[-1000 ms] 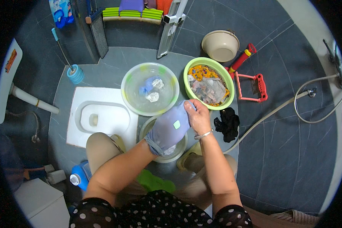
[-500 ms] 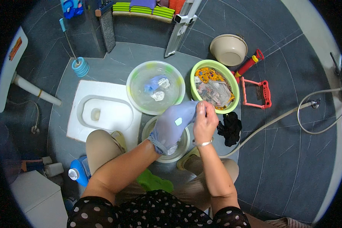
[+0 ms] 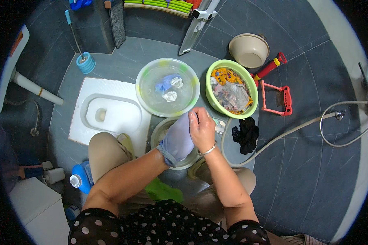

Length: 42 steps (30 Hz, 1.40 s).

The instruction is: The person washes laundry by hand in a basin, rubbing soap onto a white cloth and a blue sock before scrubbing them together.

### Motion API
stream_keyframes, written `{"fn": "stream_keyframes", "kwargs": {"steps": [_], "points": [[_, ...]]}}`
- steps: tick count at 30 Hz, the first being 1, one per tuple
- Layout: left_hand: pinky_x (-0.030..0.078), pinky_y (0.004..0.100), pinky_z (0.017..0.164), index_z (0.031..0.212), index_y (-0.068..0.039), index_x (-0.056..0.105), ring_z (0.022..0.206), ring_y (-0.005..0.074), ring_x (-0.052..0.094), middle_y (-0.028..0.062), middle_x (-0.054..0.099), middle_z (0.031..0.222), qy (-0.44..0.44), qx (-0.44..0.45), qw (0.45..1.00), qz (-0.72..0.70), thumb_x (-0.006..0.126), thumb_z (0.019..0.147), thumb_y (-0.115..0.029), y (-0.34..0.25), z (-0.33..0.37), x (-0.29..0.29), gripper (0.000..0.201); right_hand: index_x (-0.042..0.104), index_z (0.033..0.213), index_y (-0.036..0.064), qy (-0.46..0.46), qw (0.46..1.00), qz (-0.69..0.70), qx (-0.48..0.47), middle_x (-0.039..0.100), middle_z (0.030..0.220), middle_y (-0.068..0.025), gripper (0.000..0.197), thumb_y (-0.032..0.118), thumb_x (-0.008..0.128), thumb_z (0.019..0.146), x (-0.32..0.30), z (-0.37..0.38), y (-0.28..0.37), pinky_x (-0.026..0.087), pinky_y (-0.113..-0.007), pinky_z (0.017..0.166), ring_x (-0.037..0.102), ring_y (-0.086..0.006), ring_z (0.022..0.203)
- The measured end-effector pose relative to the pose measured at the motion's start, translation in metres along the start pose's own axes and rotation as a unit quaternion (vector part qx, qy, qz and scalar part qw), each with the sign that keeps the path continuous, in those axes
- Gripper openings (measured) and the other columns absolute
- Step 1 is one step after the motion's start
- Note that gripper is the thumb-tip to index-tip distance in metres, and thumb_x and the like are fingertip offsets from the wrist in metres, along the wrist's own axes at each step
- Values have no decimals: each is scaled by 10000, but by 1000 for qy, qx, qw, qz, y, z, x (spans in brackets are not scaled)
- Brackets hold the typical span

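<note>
A pale blue sock (image 3: 179, 136) covers my left hand (image 3: 173, 143) down to the wrist, its cuff bunched there; the fingers inside are hidden. My right hand (image 3: 203, 130), bare with a bracelet at the wrist, is closed in a fist against the sock's far end. Both hands are over a whitish basin (image 3: 155, 139), which they partly cover. Beyond it stands a translucent basin (image 3: 144, 107) with green-yellow rim patches, holding water and small blue and white cloth pieces (image 3: 169, 87). A small white and green item (image 3: 220, 125) lies beside my right hand.
A green basin (image 3: 216, 105) of clothes stands far right, near a beige basin (image 3: 249, 45), a red-yellow pump (image 3: 270, 70) and a pink frame (image 3: 288, 100). Black cloth (image 3: 247, 134) lies by the hose (image 3: 282, 139). Left are a squat toilet (image 3: 78, 132) and blue bottle (image 3: 84, 178).
Both hands have drawn left and slightly nearer together, and the right fist now presses closer along the sock. The view has shifted a little. The white and green item has come into sight.
</note>
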<state>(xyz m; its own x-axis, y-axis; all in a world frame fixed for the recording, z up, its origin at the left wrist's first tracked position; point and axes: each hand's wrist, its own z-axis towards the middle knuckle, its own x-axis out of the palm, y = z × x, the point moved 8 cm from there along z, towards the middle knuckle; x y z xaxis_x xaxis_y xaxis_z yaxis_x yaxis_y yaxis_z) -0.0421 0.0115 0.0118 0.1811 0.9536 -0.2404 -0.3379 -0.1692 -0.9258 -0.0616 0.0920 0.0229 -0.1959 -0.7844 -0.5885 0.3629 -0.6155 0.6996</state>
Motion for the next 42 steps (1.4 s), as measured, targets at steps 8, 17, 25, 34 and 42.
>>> {"fn": "stream_keyframes", "kwargs": {"steps": [8, 17, 25, 34, 42], "points": [[453, 321, 709, 948, -24, 510, 790, 221, 552, 85, 557, 842, -20, -6, 994, -108, 551, 823, -104, 22, -8, -16, 154, 513, 823, 6, -1, 999, 12, -50, 557, 699, -183, 25, 9, 535, 835, 19, -22, 41, 451, -382, 563, 570, -363, 638], [447, 329, 691, 905, -30, 502, 756, 238, 549, 109, 552, 801, -7, -75, 993, -91, 565, 803, -105, 28, -10, -9, 142, 511, 831, 10, -11, 1000, -4, -10, 550, 675, -199, 46, 34, 549, 838, 21, -13, 38, 442, -387, 523, 563, -375, 604], [447, 381, 724, 988, -15, 502, 848, 350, 569, 198, 580, 898, -43, -47, 992, -108, 560, 809, -164, -5, -3, -15, 240, 524, 811, 26, -52, 992, -116, 25, 569, 641, -178, 145, 153, 553, 874, 10, 3, -1, 426, -408, 502, 560, -353, 553], [463, 362, 629, 829, -63, 575, 737, 307, 595, 128, 611, 785, -32, 73, 993, 86, 559, 795, -178, -14, 13, -30, 121, 549, 847, 19, -105, 973, 122, 166, 588, 728, -162, 114, 123, 522, 886, -18, -8, 11, 447, -332, 563, 583, -237, 615], [429, 335, 613, 779, -59, 511, 694, 241, 523, 95, 517, 740, 100, -56, 993, 33, 547, 789, -118, 31, -6, 4, 70, 543, 834, 7, -23, 999, 44, -17, 550, 680, -169, 53, 54, 523, 849, 6, -31, 59, 438, -354, 496, 562, -332, 544]]}}
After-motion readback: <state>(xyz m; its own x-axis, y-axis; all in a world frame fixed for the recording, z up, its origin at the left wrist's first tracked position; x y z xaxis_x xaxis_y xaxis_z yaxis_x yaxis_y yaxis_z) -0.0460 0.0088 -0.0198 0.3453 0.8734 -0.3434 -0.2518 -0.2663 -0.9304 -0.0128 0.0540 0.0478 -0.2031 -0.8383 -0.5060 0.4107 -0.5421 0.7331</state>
